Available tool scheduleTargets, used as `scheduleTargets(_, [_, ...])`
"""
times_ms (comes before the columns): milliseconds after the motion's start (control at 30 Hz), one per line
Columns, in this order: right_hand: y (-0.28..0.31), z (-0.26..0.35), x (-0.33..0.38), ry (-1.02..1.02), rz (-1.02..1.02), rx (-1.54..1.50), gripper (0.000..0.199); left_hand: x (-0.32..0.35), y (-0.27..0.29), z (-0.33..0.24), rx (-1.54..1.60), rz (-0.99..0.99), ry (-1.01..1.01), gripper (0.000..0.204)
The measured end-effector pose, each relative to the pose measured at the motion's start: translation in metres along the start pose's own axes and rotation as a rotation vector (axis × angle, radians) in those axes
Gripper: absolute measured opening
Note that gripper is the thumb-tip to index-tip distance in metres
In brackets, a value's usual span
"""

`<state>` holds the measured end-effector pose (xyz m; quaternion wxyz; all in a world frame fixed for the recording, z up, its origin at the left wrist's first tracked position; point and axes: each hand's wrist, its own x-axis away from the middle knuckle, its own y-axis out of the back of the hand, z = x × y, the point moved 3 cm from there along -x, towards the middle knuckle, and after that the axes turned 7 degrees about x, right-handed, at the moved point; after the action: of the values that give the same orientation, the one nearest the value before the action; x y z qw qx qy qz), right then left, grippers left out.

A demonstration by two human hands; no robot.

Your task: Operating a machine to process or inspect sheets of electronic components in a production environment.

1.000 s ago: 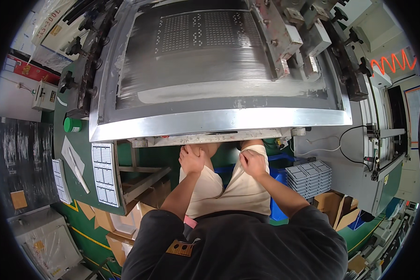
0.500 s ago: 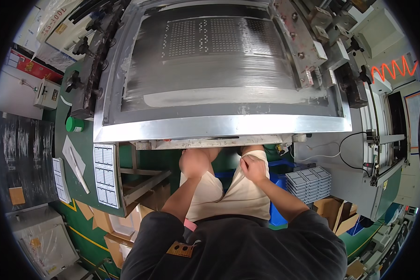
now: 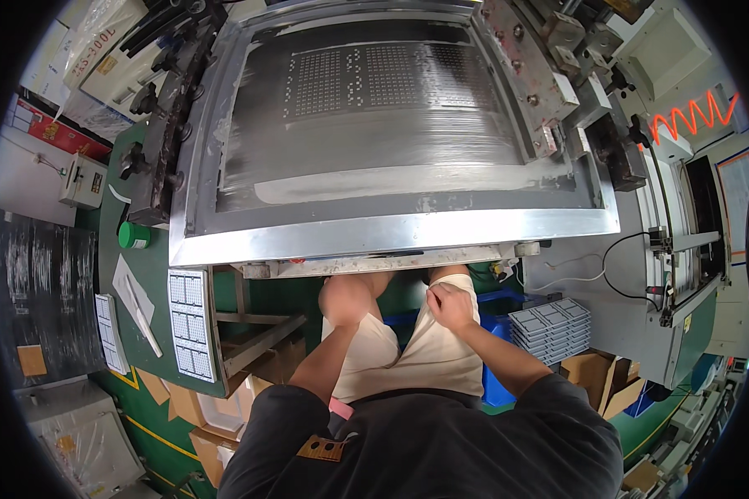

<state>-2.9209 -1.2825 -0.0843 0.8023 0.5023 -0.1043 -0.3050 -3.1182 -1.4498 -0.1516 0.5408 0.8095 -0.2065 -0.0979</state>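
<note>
Below the front of a large framed printing screen [image 3: 391, 234], both arms reach forward to my legs. My left hand [image 3: 344, 303] rests by my left knee; it is smeared, so its fingers cannot be made out. On the light shorts [image 3: 416, 366] over my right thigh lies my right hand [image 3: 450, 304], fingers curled in, with nothing seen in it. Neither hand touches the screen. Dark grey mesh [image 3: 333, 150] fills the frame, with a pattern of small holes toward the far side and a pale smeared band along the near side.
On the green table at left are a green-lidded jar [image 3: 131, 235], a white spatula-like strip on paper [image 3: 144, 314] and a white gridded panel [image 3: 190, 323]. A stack of grey trays [image 3: 552, 329] stands at right, above cardboard boxes [image 3: 601, 378]. Black clamps [image 3: 154, 166] flank the screen.
The view has shifted slightly, so the screen and table sit a little differently in the picture. Both hands stay on my legs.
</note>
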Motion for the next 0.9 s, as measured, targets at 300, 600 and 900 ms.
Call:
scheduleTargets(300, [-0.0016, -0.0017, 0.0013, 0.006, 0.002, 0.006, 0.017, 0.0008, -0.0005, 0.0003, -0.007, -0.009, -0.005, 0.063])
scheduleTargets(600, [-0.0004, -0.0011, 0.0020, -0.002, -0.004, 0.013, 0.018, 0.0008, 0.0005, -0.0006, -0.022, -0.013, 0.002, 0.064])
scheduleTargets(900, [0.0008, 0.0027, 0.0028, 0.029, -0.026, 0.030, 0.020, 0.0038, -0.0005, 0.0006, -0.029, -0.014, 0.024, 0.064])
